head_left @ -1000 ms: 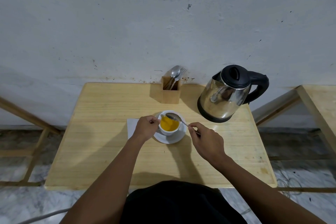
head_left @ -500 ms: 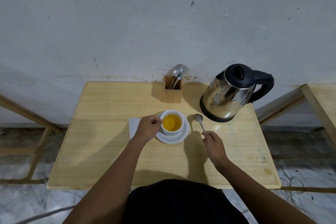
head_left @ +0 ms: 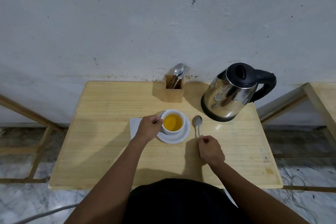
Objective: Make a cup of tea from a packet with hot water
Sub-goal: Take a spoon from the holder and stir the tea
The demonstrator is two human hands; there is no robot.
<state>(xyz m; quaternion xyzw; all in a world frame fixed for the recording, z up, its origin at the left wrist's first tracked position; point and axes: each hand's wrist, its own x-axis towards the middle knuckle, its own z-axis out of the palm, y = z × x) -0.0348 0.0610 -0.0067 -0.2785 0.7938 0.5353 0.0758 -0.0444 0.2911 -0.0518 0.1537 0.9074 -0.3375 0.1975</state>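
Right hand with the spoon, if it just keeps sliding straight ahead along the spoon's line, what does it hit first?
The right hand holds the spoon pointing toward the wall. Pushed on, the bowl probably meets the kettle base at its left edge, though it could slip just past; depth is unclear.

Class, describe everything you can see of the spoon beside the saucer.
The spoon looks like shiny metal: an oval bowl and a slim straight handle. It lies on the wooden table, right of the saucer and apart from it, bowl toward the kettle, handle toward the person. The right hand pinches the handle's end, hiding it. Whether the bowl is wet cannot be told.
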